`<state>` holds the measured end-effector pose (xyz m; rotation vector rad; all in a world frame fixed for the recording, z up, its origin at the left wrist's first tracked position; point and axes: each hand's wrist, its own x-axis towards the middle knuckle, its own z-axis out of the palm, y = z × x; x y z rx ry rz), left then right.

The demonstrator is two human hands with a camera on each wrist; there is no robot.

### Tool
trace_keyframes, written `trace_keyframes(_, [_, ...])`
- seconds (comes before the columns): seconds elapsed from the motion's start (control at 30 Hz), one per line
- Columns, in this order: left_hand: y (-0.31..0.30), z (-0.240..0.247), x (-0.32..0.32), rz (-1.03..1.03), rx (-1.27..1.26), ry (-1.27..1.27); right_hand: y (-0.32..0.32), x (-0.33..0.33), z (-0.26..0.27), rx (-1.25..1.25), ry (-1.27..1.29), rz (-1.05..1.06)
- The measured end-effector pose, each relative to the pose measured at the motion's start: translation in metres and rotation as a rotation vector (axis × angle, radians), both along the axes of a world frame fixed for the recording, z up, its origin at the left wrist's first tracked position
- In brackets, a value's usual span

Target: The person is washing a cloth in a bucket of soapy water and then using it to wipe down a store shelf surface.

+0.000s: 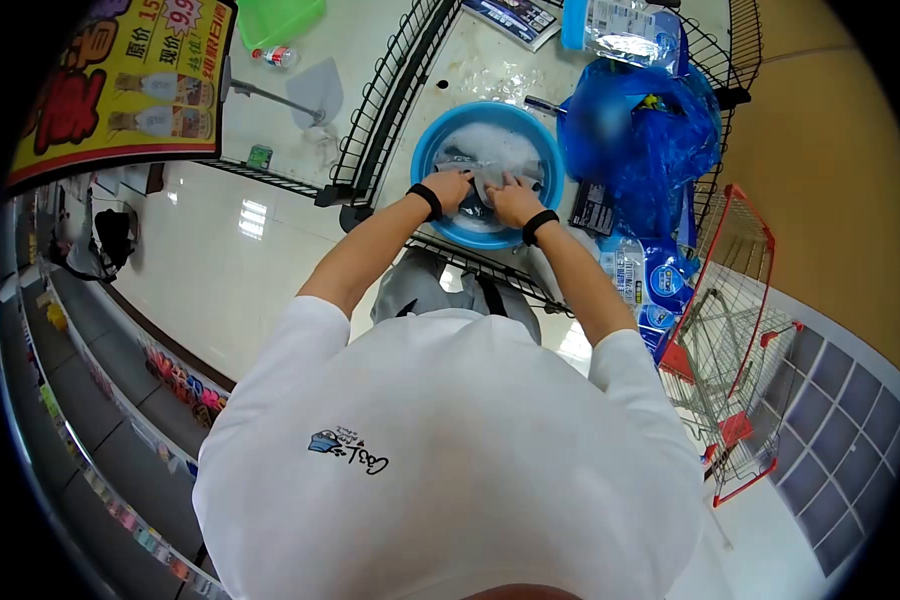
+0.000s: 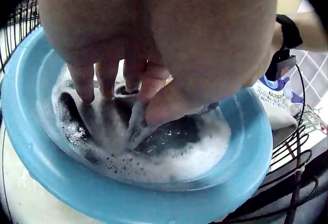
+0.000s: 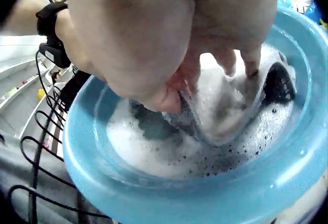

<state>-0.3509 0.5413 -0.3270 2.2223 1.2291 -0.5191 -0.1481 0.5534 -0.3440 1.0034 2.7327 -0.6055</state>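
A round light blue basin [image 1: 554,150] holds water with white suds [image 1: 495,145]. In it lies a wet grey cloth [image 3: 220,113] with dark parts, half sunk in the foam. My left hand [image 1: 450,188] reaches into the basin and pinches a fold of the cloth [image 2: 105,124] between thumb and fingers. Close beside it, my right hand [image 1: 515,203] pinches another part of the cloth, its thumb and forefinger together in the right wrist view. The other fingers of both hands spread down over the fabric. Part of the cloth is hidden under suds and fingers.
Right of the basin lie a blue plastic bag [image 1: 635,130], a dark box [image 1: 592,208] and blue-white packs [image 1: 635,275]. A black wire rack edge [image 1: 490,268] runs along the front. A shopping cart [image 1: 725,370] stands at right; a yellow sign [image 1: 120,85] hangs at upper left.
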Motion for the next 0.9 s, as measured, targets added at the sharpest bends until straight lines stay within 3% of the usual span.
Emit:
trace_keyframes(0.07, [-0.001,-0.012,-0.001,-0.034,0.028,0.013,-0.003,-0.003,-0.036,-0.004,-0.113,-0.005])
trace_keyframes(0.17, [-0.001,-0.027,-0.005,-0.065,0.087,0.033,0.003,-0.013,-0.021,-0.05,-0.257,-0.081])
trace_keyframes(0.4, [0.015,-0.038,-0.006,0.022,0.016,-0.035,0.033,-0.019,-0.019,-0.35,-0.268,-0.164])
trace_keyframes(0.5, [0.031,-0.045,-0.009,0.116,-0.225,-0.056,0.038,-0.019,-0.018,-0.401,-0.195,-0.19])
trace_keyframes(0.83, [0.036,-0.029,-0.001,0.186,-0.245,-0.037,0.037,-0.022,-0.006,-0.395,-0.135,-0.235])
trace_keyframes(0.9, [0.031,-0.036,-0.007,-0.113,0.06,0.006,0.031,-0.023,-0.001,-0.373,-0.181,-0.221])
